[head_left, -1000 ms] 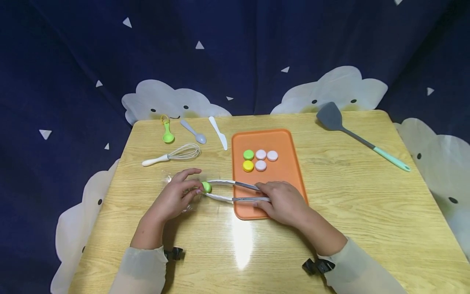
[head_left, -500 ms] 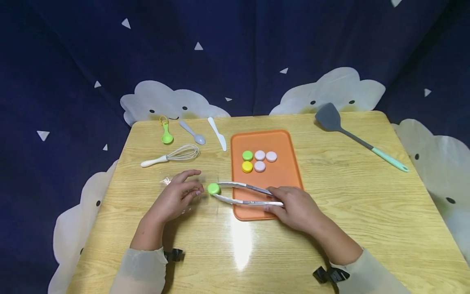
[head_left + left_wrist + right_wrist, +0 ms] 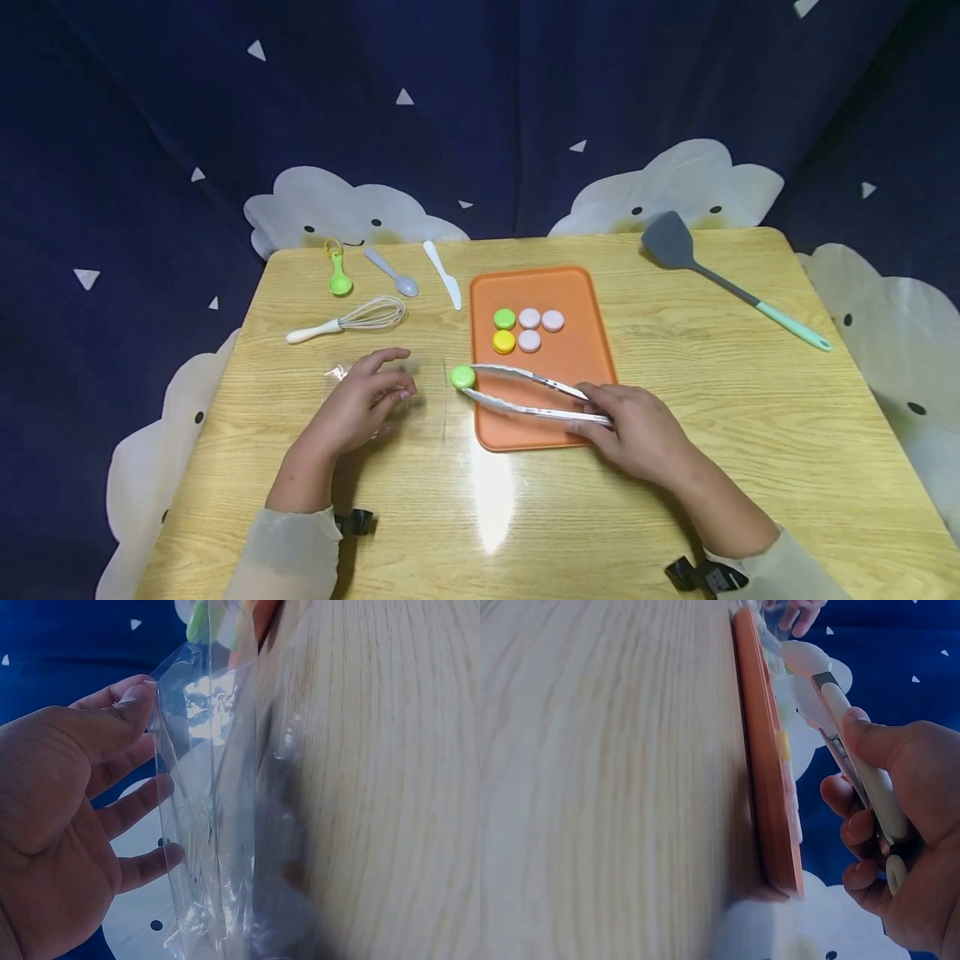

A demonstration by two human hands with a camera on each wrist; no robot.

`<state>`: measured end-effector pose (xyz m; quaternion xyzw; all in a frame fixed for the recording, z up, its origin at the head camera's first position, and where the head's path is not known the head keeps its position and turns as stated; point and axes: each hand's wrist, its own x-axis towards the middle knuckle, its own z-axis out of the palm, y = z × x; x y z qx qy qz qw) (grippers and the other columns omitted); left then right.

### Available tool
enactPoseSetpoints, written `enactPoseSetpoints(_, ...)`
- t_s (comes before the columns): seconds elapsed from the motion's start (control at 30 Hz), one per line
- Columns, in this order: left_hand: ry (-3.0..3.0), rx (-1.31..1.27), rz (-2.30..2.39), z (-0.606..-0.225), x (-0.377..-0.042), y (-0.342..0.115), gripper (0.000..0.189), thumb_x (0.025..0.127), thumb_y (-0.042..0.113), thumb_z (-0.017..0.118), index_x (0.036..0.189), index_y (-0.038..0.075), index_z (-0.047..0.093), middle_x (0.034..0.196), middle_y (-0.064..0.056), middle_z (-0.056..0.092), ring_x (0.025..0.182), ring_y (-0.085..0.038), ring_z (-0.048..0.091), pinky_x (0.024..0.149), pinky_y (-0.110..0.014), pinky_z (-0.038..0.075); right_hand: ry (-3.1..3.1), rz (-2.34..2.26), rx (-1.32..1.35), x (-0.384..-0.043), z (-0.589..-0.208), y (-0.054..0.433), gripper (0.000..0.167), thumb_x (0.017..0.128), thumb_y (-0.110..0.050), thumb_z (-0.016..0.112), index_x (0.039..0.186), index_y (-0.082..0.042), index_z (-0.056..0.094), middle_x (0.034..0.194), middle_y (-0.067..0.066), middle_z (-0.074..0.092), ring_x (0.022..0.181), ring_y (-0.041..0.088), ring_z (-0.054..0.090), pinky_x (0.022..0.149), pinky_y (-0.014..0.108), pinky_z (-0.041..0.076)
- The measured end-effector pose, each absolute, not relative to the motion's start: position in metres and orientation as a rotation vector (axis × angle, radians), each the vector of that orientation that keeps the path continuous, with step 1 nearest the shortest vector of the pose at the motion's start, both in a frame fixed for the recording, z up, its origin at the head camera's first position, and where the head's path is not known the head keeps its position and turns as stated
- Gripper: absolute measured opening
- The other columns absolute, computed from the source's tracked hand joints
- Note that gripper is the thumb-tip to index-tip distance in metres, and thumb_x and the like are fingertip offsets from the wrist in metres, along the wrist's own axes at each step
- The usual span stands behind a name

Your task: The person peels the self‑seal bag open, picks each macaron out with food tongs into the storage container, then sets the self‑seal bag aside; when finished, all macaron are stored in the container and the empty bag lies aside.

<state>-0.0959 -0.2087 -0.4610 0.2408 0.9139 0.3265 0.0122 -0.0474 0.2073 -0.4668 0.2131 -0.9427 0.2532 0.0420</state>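
Observation:
My right hand [image 3: 637, 429] grips a pair of kitchen tongs [image 3: 540, 412] with metal arms and white tips. Between those tips is a green macaron [image 3: 462, 377], over the left edge of the orange tray [image 3: 558, 287]. In the right wrist view, thumb and fingers wrap the tongs [image 3: 881, 802] on both sides. My left hand [image 3: 360, 404] pinches the edge of a clear plastic bag [image 3: 214, 802] between thumb and forefinger, the other fingertips touching its side. On the tray lie a green macaron [image 3: 505, 318], a yellow macaron [image 3: 504, 341] and three pale pink macarons [image 3: 529, 318].
Left of the tray lie a whisk [image 3: 322, 330], a green measuring spoon [image 3: 340, 284], a grey spoon [image 3: 406, 286] and a white knife [image 3: 444, 276]. A grey spatula [image 3: 670, 242] with a mint handle lies at the right. A dark curtain [image 3: 517, 100] hangs behind the table.
The tongs with the green macaron have moved right, away from the left hand, from beside its fingers to the tray's left edge. The left hand has stayed in place.

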Motion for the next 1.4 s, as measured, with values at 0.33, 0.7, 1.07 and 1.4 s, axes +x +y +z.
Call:
enactPoseSetpoints(0.33, 2.841, 0.755, 1.025, -0.462, -0.096, -0.209, 0.007, 0.097, 0.011, 0.075, 0.098, 0.018, 0.076, 0.148, -0.006, 0.053, 0.138, -0.035, 0.047, 0.107, -0.055, 0.044, -2.878, 0.822, 0.525, -0.042, -0.465, 0.231, 0.057, 0.088, -0.040, 0.084, 0.133, -0.008, 0.070, 0.120, 0.011, 0.075, 0.108, 0.032, 0.072, 0.088, 0.054, 0.057)
enactPoseSetpoints(0.7, 2.846, 0.778, 1.019, -0.463, -0.096, -0.210, 0.009, 0.096, 0.010, 0.076, 0.098, 0.019, 0.075, 0.148, -0.007, 0.054, 0.137, -0.037, 0.048, 0.104, -0.056, 0.046, -2.856, 0.769, 0.462, -0.038, -0.464, 0.252, 0.059, 0.086, -0.034, 0.086, 0.132, -0.001, 0.069, 0.115, 0.015, 0.075, 0.099, 0.034, 0.073, 0.079, 0.054, 0.058)
enactPoseSetpoints(1.07, 2.841, 0.782, 1.015, -0.464, -0.095, -0.208, 0.007, 0.096, 0.011, 0.076, 0.098, 0.018, 0.076, 0.148, -0.007, 0.054, 0.138, -0.038, 0.047, 0.108, -0.057, 0.043, -2.807, 0.741, 0.436, -0.038, -0.468, 0.271, 0.057, 0.086, -0.032, 0.086, 0.130, 0.000, 0.069, 0.100, 0.009, 0.076, 0.079, 0.022, 0.068, 0.067, 0.047, 0.055)
enactPoseSetpoints(1.4, 2.843, 0.773, 1.002, -0.467, -0.097, -0.208, 0.007, 0.095, 0.012, 0.076, 0.098, 0.018, 0.075, 0.148, -0.007, 0.054, 0.138, -0.036, 0.048, 0.107, -0.056, 0.045, -2.832, 0.742, 0.357, -0.038, -0.470, 0.284, 0.061, 0.086, -0.034, 0.087, 0.130, 0.002, 0.068, 0.097, 0.013, 0.075, 0.077, 0.025, 0.067, 0.066, 0.051, 0.055)
